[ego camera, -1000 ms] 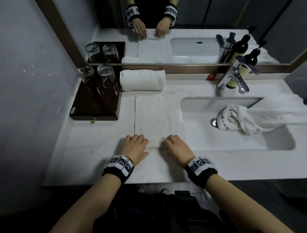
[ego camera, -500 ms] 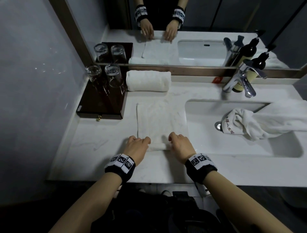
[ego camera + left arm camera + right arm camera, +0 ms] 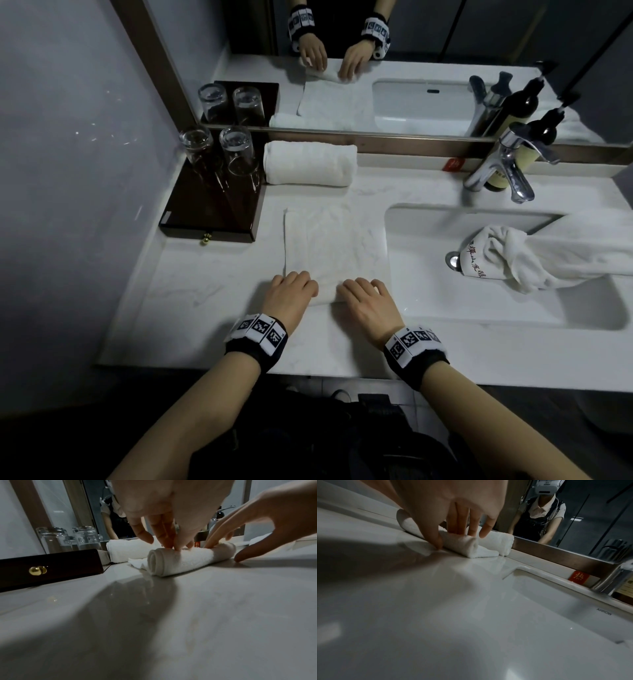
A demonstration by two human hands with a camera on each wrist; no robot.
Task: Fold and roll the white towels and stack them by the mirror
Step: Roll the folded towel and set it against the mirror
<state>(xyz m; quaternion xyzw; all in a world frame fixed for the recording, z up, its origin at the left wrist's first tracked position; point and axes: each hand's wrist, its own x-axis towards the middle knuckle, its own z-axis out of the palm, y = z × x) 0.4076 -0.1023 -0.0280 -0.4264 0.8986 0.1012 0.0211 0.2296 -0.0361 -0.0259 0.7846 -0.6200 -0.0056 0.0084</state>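
A folded white towel (image 3: 337, 246) lies flat on the marble counter (image 3: 205, 308), and its near end is wound into a small roll (image 3: 181, 561). My left hand (image 3: 292, 291) curls over the roll's left end, fingertips (image 3: 167, 543) pressing its top. My right hand (image 3: 365, 297) wraps the right end, fingers (image 3: 459, 526) on top and thumb (image 3: 435, 539) at the counter behind it. A finished rolled towel (image 3: 310, 165) lies against the mirror. Another white towel (image 3: 513, 260) lies crumpled in the sink.
A dark wooden tray (image 3: 205, 216) with two upturned glasses (image 3: 236, 150) stands left of the towels, against the wall. The basin (image 3: 479, 308) opens right of the towel, with a chrome faucet (image 3: 503, 168) and soap bottles behind it.
Both hands have turned the towel's near edge over and pushed it away from me, so a roll has formed and thickened. The flat part is shorter.
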